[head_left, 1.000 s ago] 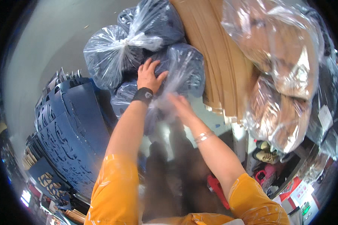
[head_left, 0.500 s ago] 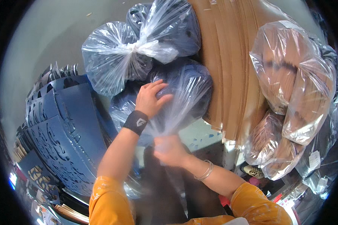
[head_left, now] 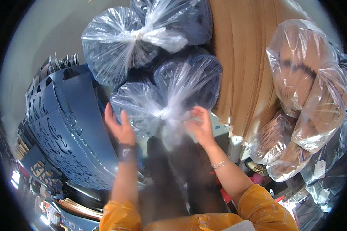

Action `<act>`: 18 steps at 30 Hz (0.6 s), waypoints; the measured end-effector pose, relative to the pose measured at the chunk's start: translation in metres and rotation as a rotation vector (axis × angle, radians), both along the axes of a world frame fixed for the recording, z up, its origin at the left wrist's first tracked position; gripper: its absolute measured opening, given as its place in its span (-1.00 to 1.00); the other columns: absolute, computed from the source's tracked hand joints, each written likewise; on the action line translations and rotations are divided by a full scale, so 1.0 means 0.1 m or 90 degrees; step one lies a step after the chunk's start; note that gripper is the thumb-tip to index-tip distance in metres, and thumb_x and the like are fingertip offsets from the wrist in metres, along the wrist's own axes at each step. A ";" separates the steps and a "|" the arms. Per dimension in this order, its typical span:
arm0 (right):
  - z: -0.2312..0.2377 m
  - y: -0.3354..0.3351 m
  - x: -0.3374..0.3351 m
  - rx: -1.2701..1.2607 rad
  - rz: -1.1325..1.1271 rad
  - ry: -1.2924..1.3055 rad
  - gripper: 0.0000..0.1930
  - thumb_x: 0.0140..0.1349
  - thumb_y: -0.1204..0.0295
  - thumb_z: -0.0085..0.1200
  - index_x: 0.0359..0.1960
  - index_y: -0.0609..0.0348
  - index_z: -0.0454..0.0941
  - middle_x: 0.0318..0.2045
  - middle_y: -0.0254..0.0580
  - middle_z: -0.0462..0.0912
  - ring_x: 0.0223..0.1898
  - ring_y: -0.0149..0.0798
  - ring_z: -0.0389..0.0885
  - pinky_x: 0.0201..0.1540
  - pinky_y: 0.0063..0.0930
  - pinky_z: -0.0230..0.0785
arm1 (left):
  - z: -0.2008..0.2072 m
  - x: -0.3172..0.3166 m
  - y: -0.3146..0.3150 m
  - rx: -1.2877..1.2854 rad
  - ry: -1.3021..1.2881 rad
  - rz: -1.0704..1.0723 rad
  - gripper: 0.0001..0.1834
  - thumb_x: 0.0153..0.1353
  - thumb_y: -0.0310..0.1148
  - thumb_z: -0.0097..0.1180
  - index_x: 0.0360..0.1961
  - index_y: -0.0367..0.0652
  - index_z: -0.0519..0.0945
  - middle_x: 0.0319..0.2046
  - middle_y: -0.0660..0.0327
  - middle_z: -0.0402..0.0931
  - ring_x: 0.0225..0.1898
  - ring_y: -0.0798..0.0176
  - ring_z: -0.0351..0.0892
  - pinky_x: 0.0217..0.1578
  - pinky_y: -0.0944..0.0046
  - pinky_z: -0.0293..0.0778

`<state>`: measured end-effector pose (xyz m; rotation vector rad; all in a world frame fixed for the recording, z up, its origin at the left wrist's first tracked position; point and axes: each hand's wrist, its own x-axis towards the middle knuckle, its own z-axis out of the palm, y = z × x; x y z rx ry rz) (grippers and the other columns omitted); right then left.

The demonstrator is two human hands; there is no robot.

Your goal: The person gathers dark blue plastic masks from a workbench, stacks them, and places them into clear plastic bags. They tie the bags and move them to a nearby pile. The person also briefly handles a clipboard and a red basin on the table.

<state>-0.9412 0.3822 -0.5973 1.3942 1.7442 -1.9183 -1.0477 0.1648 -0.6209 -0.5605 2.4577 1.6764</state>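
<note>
A clear plastic bag (head_left: 189,77) with dark blue contents lies in front of me, gathered into a knot (head_left: 164,112) on its near side. Its loose plastic end is blurred below the knot. My left hand (head_left: 121,125) is at the bag's left side, fingers spread and nothing in it. On the right, my right hand (head_left: 201,125) is beside the gathered plastic with its fingers loosely curled and apart. A second tied clear bag (head_left: 112,46), also with dark contents, sits just beyond the first.
Blue cut-out sheets (head_left: 77,123) are stacked at the left. Long brown sheets (head_left: 241,69) stand in a row to the right of the bags. Farther right, clear bags of brown pieces (head_left: 297,73) are piled up.
Both hands have come off the bag and moved apart, the left leftward and lower, the right up and rightward. The right hand let go of the bag's neck, which now shows a knot.
</note>
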 end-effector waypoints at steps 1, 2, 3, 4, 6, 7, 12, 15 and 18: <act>0.02 0.06 0.09 -0.003 -0.066 -0.055 -0.41 0.08 0.27 0.25 0.11 0.13 0.28 0.07 -0.12 0.37 0.05 -0.22 0.38 0.07 -0.29 0.30 | -0.05 0.19 -0.16 -0.007 -0.135 0.158 -0.38 0.29 -0.19 0.06 0.29 -0.20 0.20 0.27 0.07 0.22 0.25 0.08 0.23 0.25 0.11 0.13; 0.02 0.11 0.14 -0.002 -0.125 -0.159 -0.36 0.12 0.22 0.22 0.19 0.12 0.23 0.14 -0.10 0.32 0.09 -0.20 0.35 0.12 -0.26 0.27 | -0.14 0.34 -0.28 -0.017 -0.235 0.309 -0.36 0.34 -0.12 -0.01 0.32 -0.19 0.15 0.28 0.10 0.20 0.25 0.10 0.23 0.26 0.11 0.12; -0.01 0.16 0.13 -0.073 -0.240 -0.182 -0.36 0.13 0.15 0.20 0.19 0.13 0.24 0.13 -0.08 0.34 0.08 -0.16 0.36 0.12 -0.24 0.27 | -0.24 0.42 -0.38 0.095 -0.317 0.315 -0.35 0.35 -0.03 -0.08 0.32 -0.19 0.16 0.28 0.11 0.20 0.24 0.11 0.23 0.26 0.11 0.11; -0.06 0.20 0.10 -0.140 -0.349 -0.254 -0.34 0.14 0.09 0.18 0.19 0.15 0.26 0.12 -0.06 0.36 0.07 -0.13 0.37 0.13 -0.21 0.27 | -0.36 0.48 -0.41 0.179 -0.415 0.409 -0.34 0.34 0.02 -0.10 0.31 -0.18 0.19 0.27 0.12 0.22 0.22 0.12 0.25 0.24 0.12 0.14; -0.24 0.28 -0.02 -0.305 -0.475 -0.272 -0.31 0.15 -0.01 0.14 0.18 0.19 0.28 0.10 -0.04 0.39 0.06 -0.06 0.39 0.14 -0.16 0.26 | -0.60 0.47 -0.39 0.290 -0.427 0.431 -0.30 0.33 0.13 -0.15 0.30 -0.17 0.24 0.25 0.15 0.24 0.18 0.13 0.28 0.20 0.12 0.20; -0.38 0.30 -0.10 -0.404 -0.486 -0.215 -0.30 0.15 -0.05 0.12 0.17 0.21 0.30 0.09 -0.03 0.41 0.06 -0.03 0.39 0.15 -0.13 0.25 | -0.70 0.41 -0.39 0.317 -0.421 0.418 -0.28 0.32 0.18 -0.17 0.29 -0.16 0.26 0.24 0.16 0.26 0.16 0.14 0.30 0.18 0.13 0.22; -0.67 0.40 -0.09 -0.356 -0.286 -0.121 -0.35 0.17 -0.03 0.12 0.11 0.25 0.36 0.02 -0.07 0.47 0.07 -0.04 0.39 0.17 -0.10 0.23 | -0.71 0.21 -0.56 0.330 -0.441 0.238 -0.18 0.29 0.21 -0.14 0.33 -0.25 0.16 0.31 0.11 0.15 0.27 0.07 0.19 0.26 0.14 0.12; -0.29 0.43 -0.07 -0.182 -0.015 -0.269 -0.35 0.10 0.16 0.24 0.16 0.23 0.31 0.04 -0.11 0.42 0.06 -0.14 0.40 0.13 -0.20 0.26 | -0.44 0.18 -0.53 -0.084 -0.324 0.051 -0.20 0.32 -0.01 -0.03 0.35 -0.35 0.03 0.35 -0.09 -0.01 0.39 -0.01 -0.06 0.35 0.16 -0.11; 0.18 0.18 -0.31 0.318 0.378 -0.177 -0.28 0.03 0.26 0.27 0.21 0.26 0.25 0.12 0.01 0.34 0.11 -0.02 0.37 0.15 -0.23 0.28 | -0.06 0.21 -0.13 -0.276 0.041 -0.125 -0.29 0.16 -0.44 0.13 0.32 -0.30 0.14 0.25 0.06 0.18 0.23 0.08 0.24 0.23 0.19 0.16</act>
